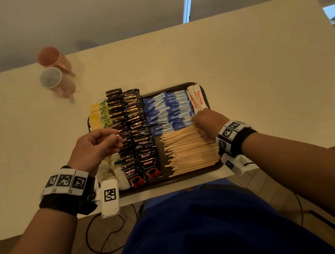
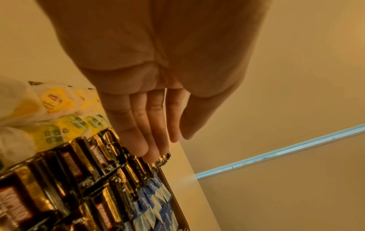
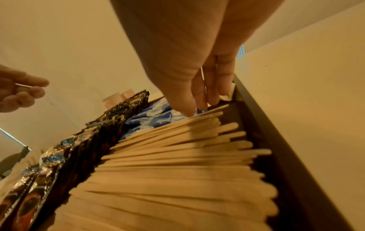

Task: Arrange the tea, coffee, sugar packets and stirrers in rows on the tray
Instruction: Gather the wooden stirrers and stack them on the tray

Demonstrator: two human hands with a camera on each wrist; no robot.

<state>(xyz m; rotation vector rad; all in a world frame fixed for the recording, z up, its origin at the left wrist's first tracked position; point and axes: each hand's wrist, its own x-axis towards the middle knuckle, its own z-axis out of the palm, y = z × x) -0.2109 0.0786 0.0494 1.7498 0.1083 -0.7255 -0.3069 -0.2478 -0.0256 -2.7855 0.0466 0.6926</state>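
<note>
A dark brown tray [image 1: 179, 85] holds rows of yellow and green tea bags [image 1: 99, 116], black coffee sachets [image 1: 134, 129], blue sugar packets [image 1: 167, 108] and wooden stirrers [image 1: 190, 151]. My left hand [image 1: 119, 136] hovers over the coffee sachets [image 2: 69, 171] with its fingers [image 2: 154, 125] fairly straight and nothing visibly in them. My right hand [image 1: 197, 124] reaches down at the tray's right side. Its fingertips [image 3: 199, 107] touch the far end of the stirrers [image 3: 177, 171], next to the blue packets [image 3: 150, 120].
White packets with orange print [image 1: 197, 98] lie at the tray's far right corner, and pale sachets [image 1: 110, 171] at its near left. Two pink cups [image 1: 56, 81] stand at the table's far left. The tray's near edge overhangs the table edge above my lap. Cables hang below.
</note>
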